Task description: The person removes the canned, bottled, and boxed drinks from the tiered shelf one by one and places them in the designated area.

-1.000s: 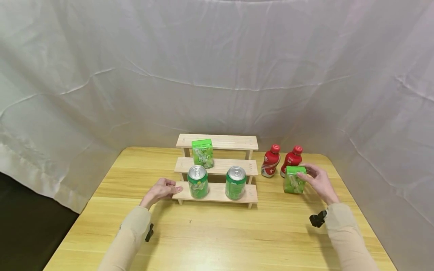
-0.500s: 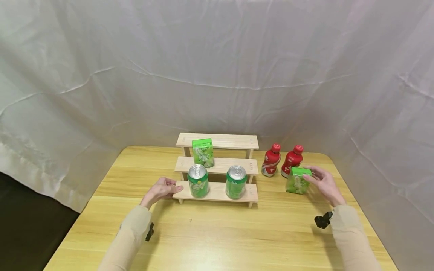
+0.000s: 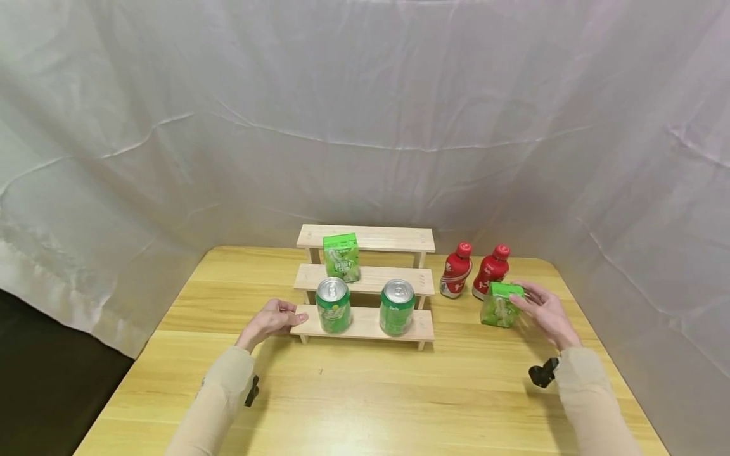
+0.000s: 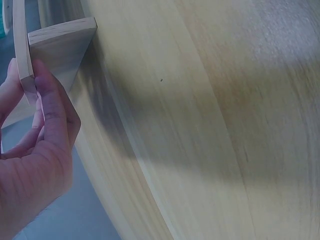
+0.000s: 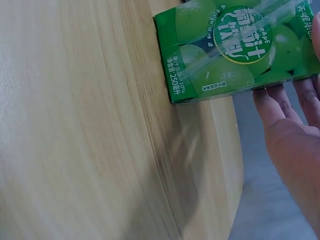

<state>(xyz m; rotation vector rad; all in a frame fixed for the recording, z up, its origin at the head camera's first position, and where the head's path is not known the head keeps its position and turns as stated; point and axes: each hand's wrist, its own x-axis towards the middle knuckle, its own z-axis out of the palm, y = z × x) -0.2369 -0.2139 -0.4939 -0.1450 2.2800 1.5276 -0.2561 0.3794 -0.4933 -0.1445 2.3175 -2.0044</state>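
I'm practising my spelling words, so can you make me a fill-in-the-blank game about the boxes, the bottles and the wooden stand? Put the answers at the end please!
1. The left hand grips the wooden stand, and the right hand holds a box coloured ____.
2. The number of steps on the wooden stand is ____.
3. Counting up from the bottom, the other box stands on step number ____.
4. Both bottles have caps coloured ____.

Missing words: green; three; two; red.

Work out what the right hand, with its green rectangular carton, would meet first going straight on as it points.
Probably the rightmost red narrow-waisted bottle, just behind the carton; depth is unclear.
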